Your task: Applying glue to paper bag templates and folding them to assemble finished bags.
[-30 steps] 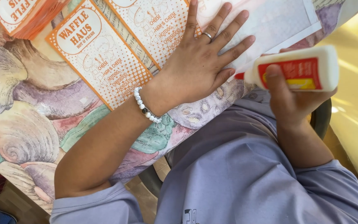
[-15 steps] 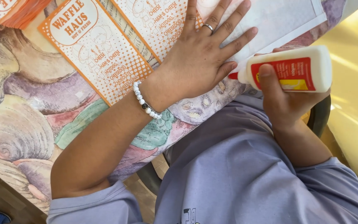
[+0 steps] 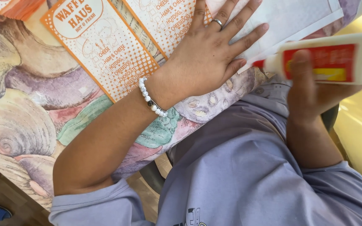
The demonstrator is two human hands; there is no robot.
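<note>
Your left hand (image 3: 208,58) lies flat, grip released, pinning the white sheet (image 3: 290,19) at the desk (image 3: 26,104) near edge. Your right hand (image 3: 311,90) clenches the glue bottle (image 3: 329,60), motion-blurred, nozzle at the sheet's edge. Fingertips and sheet cut off at top.

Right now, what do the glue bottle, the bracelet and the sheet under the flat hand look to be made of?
The glue bottle looks like smooth white plastic with a glossy red label; it blurs in the right hand. The bracelet seems to be round white beads with one dark one, perhaps stone or plastic. The white sheet under the left hand looks like thin matte paper with crisp straight edges.
</note>
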